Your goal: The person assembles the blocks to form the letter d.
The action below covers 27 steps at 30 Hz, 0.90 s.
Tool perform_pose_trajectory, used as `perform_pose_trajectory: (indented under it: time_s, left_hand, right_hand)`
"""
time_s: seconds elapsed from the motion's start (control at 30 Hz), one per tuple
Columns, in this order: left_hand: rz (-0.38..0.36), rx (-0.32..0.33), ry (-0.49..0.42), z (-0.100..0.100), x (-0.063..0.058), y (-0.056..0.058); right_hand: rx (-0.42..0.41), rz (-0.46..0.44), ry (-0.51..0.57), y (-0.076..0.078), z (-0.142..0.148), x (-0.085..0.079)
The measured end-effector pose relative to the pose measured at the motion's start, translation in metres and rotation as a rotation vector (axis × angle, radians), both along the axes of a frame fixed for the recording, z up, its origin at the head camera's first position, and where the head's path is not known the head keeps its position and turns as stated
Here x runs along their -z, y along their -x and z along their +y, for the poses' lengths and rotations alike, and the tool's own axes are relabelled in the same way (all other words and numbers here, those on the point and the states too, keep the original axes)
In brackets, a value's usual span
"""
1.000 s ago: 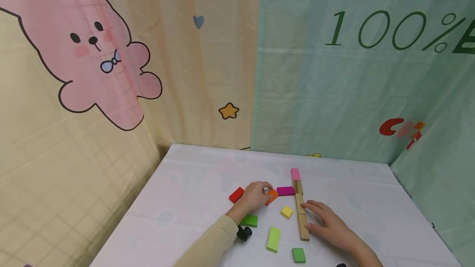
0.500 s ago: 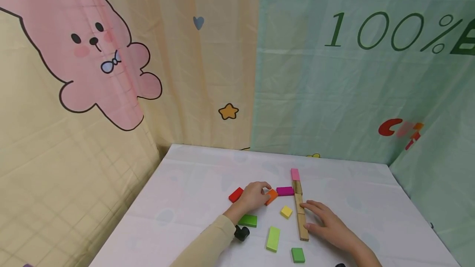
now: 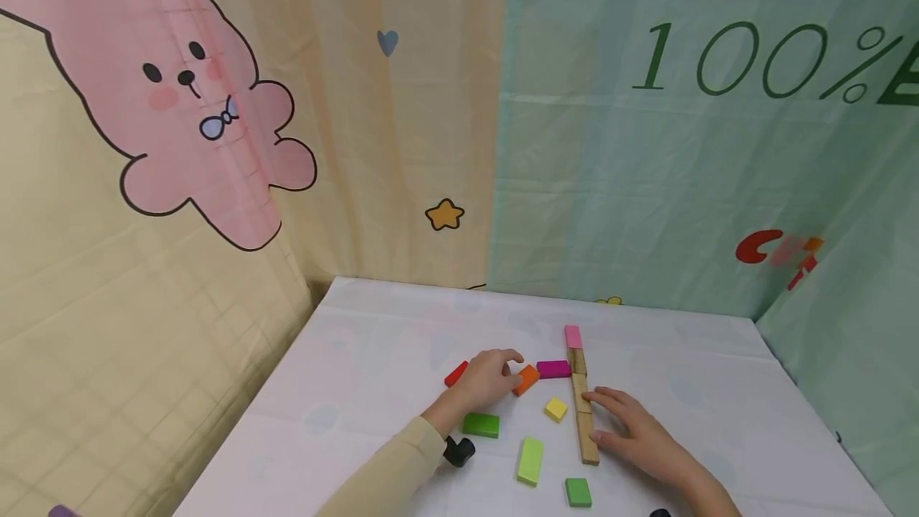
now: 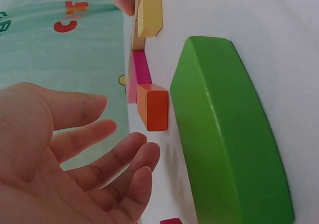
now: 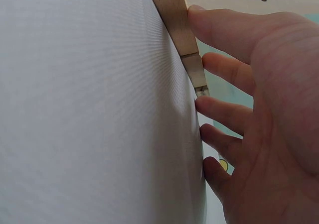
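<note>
An orange block [image 3: 527, 380] lies at the left end of a magenta block [image 3: 554, 369]. My left hand [image 3: 487, 380] hovers beside the orange block; in the left wrist view its fingers [image 4: 82, 140] are loosely bent and there is a gap between them and the block. The magenta block meets a straight row of wooden blocks [image 3: 585, 425], topped by a pink block [image 3: 572, 337] at the far end. My right hand [image 3: 639, 436] lies along the row's right side, fingers spread, and its thumb tip touches a wooden block [image 5: 175, 20] in the right wrist view.
A red block [image 3: 455, 374] is partly hidden behind my left hand. Nearer lie a dark green block [image 3: 481, 425], a yellow block [image 3: 556, 409], a lime block [image 3: 530, 461] and a green block [image 3: 577, 492]. Printed curtains hang behind the white table [image 3: 388, 317].
My left hand has let go of the orange block and drawn slightly left, covering more of the red block. The right hand and the row have stayed put.
</note>
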State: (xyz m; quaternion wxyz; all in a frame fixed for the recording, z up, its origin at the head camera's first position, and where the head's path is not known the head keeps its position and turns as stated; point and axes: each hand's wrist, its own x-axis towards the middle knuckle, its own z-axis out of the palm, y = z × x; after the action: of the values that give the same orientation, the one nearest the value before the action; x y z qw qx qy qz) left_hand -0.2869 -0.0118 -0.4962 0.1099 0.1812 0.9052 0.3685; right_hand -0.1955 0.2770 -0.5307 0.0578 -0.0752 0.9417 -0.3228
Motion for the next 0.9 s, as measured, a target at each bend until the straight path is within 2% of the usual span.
perform_pose_trajectory:
  time_s: [0.2,0.5,0.77,0.9]
  left_hand:
    - [0.023,0.021,0.001,-0.007,-0.004,-0.005]
    - [0.058,0.063,0.019,-0.026,-0.011,-0.015]
    - [0.108,0.111,0.065,-0.04,-0.008,-0.023]
    - [0.104,0.133,0.064,-0.044,-0.007,-0.027]
  right_hand:
    - [-0.001,-0.02,0.003,0.001,-0.003,0.0]
    - [-0.014,-0.001,0.0,0.004,-0.006,-0.002]
    - [-0.015,0.006,-0.006,0.003,-0.003,-0.001]
    - [-0.011,-0.01,0.001,0.002,0.0,-0.001]
